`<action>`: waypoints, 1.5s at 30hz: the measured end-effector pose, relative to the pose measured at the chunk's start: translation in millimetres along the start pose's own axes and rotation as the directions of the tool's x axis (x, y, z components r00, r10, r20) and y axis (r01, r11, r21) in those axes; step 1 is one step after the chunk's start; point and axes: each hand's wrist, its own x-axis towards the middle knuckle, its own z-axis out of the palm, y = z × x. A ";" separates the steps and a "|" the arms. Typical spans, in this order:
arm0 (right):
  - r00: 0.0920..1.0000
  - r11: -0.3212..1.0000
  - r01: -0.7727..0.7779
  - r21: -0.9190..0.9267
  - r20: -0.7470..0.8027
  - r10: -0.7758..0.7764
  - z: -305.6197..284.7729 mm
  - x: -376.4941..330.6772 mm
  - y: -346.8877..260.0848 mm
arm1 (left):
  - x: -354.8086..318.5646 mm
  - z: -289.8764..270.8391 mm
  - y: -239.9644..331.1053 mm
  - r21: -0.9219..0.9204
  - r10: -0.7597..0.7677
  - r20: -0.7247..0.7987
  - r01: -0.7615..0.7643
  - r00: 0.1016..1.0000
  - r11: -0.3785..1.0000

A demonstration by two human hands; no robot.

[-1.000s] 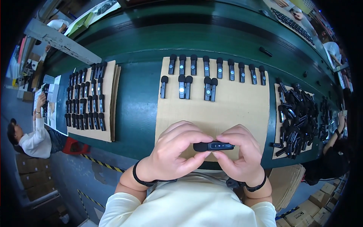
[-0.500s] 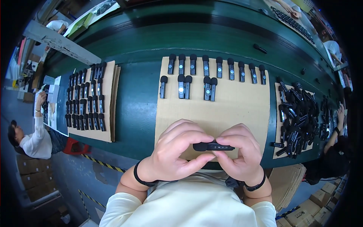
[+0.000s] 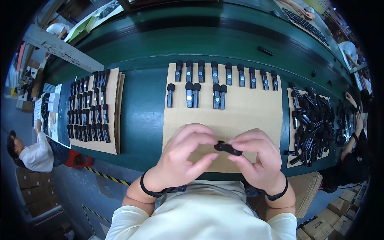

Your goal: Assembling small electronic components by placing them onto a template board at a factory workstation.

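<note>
A small black clip-on microphone with a foam tip [image 3: 229, 149] is held above the near part of a cardboard sheet [image 3: 248, 108]. My right hand [image 3: 258, 158] pinches one end of it between thumb and fingers. Close by on the other side, my left hand [image 3: 184, 154] is curved with thumb and fingertips apart, around the microphone's left end but not closed on it. Across the sheet's far part lie similar microphones [image 3: 215, 74] in one long row and a shorter row. Several show a lit round spot, the brightest on one microphone [image 3: 189, 96] in the shorter row.
To the left, another cardboard stack [image 3: 113, 112] bears neat rows of microphones. On the right is a heaped pile of microphones [image 3: 308, 128] on cardboard. A loose one [image 3: 265, 51] lies farther back on the green table [image 3: 144, 104]. Other people work at both sides.
My left hand's fingers have come off the microphone and spread apart. The microphone has turned and tilts down to the right, held in my right hand.
</note>
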 end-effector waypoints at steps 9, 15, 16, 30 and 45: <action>0.993 0.877 -0.052 -0.477 0.064 0.094 -21.7 25.4 54.2 | -21.5 -37.5 -40.1 0.075 -0.185 -0.195 0.203 0.963 0.976; 0.968 0.792 0.115 -0.599 0.248 0.047 -9.8 18.7 68.7 | -36.0 -52.7 -75.0 0.022 -0.296 -0.347 0.323 0.890 0.946; 0.954 0.792 0.120 -0.599 0.292 0.076 -8.1 17.8 68.1 | -37.3 -55.0 -79.1 0.017 -0.296 -0.347 0.322 0.890 0.947; 0.958 0.755 0.074 -0.652 0.258 0.129 -9.3 27.1 83.9 | -46.7 -57.1 -103.3 -0.062 -0.360 -0.340 0.362 0.869 0.930; 0.816 0.523 -0.159 -0.837 0.187 0.548 -82.4 187.7 156.0 | -49.6 -58.9 -111.1 -0.139 -0.391 -0.332 0.366 0.858 0.920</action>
